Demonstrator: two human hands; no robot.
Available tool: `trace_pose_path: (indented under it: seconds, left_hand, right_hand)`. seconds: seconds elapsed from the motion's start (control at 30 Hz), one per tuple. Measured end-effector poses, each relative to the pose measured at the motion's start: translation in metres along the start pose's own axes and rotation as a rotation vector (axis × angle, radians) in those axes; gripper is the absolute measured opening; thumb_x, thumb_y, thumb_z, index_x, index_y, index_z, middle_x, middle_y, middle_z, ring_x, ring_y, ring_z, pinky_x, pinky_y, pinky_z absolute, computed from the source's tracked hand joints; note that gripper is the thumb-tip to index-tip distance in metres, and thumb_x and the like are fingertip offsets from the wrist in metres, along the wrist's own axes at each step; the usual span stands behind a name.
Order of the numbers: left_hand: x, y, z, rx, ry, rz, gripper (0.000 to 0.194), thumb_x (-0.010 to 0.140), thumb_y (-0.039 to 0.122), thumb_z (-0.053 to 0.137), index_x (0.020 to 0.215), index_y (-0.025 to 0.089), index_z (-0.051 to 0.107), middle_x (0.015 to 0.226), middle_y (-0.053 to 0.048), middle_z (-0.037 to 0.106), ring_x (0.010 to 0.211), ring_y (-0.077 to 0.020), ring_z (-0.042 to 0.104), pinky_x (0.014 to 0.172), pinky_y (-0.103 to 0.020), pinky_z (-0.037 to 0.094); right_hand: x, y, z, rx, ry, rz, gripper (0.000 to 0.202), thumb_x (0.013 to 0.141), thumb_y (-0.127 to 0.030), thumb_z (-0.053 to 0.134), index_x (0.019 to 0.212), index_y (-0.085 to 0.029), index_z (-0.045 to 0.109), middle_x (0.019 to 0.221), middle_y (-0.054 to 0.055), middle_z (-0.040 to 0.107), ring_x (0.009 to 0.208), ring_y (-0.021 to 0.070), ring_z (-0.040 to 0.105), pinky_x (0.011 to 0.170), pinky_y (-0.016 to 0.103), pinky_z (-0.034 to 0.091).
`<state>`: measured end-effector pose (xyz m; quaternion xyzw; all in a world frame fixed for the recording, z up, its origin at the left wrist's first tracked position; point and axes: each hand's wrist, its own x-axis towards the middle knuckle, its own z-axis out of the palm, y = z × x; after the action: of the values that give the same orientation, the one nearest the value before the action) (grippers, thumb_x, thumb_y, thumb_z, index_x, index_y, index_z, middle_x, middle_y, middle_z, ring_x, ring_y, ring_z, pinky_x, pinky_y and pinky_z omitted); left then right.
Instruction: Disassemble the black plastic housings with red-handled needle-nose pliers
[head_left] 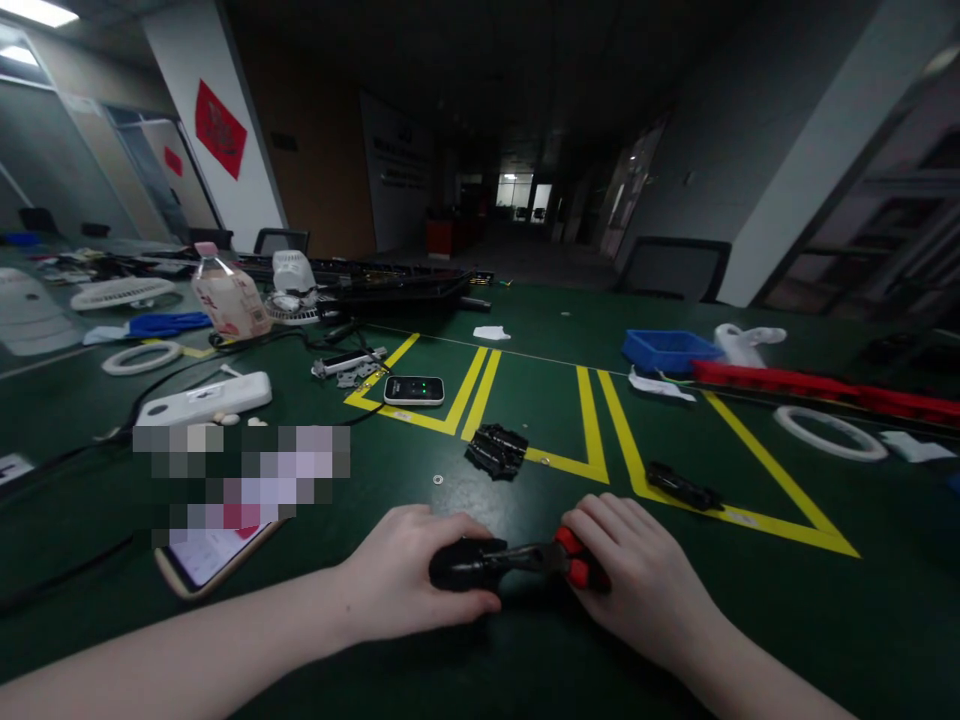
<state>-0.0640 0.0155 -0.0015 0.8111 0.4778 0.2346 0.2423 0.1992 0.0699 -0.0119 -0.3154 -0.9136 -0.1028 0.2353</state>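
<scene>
Low in the middle of the head view, my left hand (pixel 420 570) is closed around a rounded black part (pixel 469 565). My right hand (pixel 634 565) grips red-handled pliers (pixel 571 558), whose metal jaws point left and meet the black part. Whether the jaws are closed on it is too dark to tell. Beyond my hands, a bundle of black pieces (pixel 497 450) rests on the green table (pixel 525 520). Another black part (pixel 682 487) lies to the right, by a yellow tape line. A small ring (pixel 438 480) is on the table just beyond my left hand.
To the left are a phone (pixel 225 540), a white device (pixel 206 400), black cables and a bottle (pixel 229 295). A small box with green lights (pixel 414 390) sits farther ahead. On the right are a blue tray (pixel 667 350), a red strip (pixel 810 392) and a white ring (pixel 829 433).
</scene>
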Motion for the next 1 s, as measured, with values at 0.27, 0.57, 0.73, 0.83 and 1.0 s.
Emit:
trace_pose_path:
  seconds: [0.27, 0.57, 0.73, 0.83, 1.0]
  left_hand:
    - [0.000, -0.005, 0.002, 0.020, 0.022, 0.084, 0.045, 0.079, 0.053, 0.073, 0.113, 0.023, 0.068, 0.091, -0.002, 0.076, 0.076, -0.0198, 0.070, 0.076, -0.032, 0.052]
    - [0.003, -0.008, -0.002, -0.093, -0.042, 0.122, 0.043, 0.080, 0.052, 0.073, 0.109, 0.021, 0.071, 0.083, -0.002, 0.074, 0.067, -0.0156, 0.068, 0.062, -0.025, 0.051]
    - [0.003, -0.006, -0.003, -0.096, -0.030, 0.128, 0.044, 0.080, 0.052, 0.074, 0.112, 0.022, 0.067, 0.087, -0.001, 0.074, 0.072, -0.0157, 0.068, 0.066, -0.026, 0.051]
    - [0.003, -0.006, -0.003, -0.058, -0.011, 0.128, 0.044, 0.082, 0.053, 0.073, 0.113, 0.022, 0.067, 0.089, -0.001, 0.074, 0.072, -0.0158, 0.068, 0.068, -0.027, 0.050]
    - [0.002, -0.007, -0.003, -0.005, -0.032, 0.143, 0.047, 0.086, 0.058, 0.066, 0.114, 0.020, 0.068, 0.091, -0.003, 0.075, 0.070, -0.0161, 0.067, 0.071, -0.029, 0.049]
  right_hand:
    - [-0.005, 0.005, 0.007, 0.048, -0.014, -0.015, 0.029, 0.066, -0.008, 0.059, 0.091, -0.021, 0.062, 0.085, 0.006, 0.066, 0.076, 0.0222, 0.060, 0.065, 0.035, 0.046]
    - [-0.007, 0.008, 0.010, 0.056, 0.023, -0.069, 0.031, 0.069, -0.008, 0.057, 0.097, -0.021, 0.060, 0.090, 0.007, 0.066, 0.079, 0.0236, 0.060, 0.067, 0.037, 0.049]
    - [-0.006, 0.010, 0.009, 0.115, -0.018, -0.045, 0.024, 0.074, -0.012, 0.056, 0.096, -0.022, 0.060, 0.088, 0.007, 0.066, 0.077, 0.0223, 0.060, 0.065, 0.036, 0.049]
    - [-0.005, 0.010, 0.008, 0.133, -0.043, -0.024, 0.022, 0.074, -0.013, 0.058, 0.094, -0.022, 0.060, 0.088, 0.006, 0.066, 0.076, 0.0217, 0.061, 0.063, 0.035, 0.050]
    - [-0.004, 0.011, 0.009, 0.152, -0.069, -0.013, 0.020, 0.075, -0.016, 0.059, 0.094, -0.022, 0.061, 0.088, 0.007, 0.067, 0.074, 0.0210, 0.062, 0.062, 0.034, 0.051]
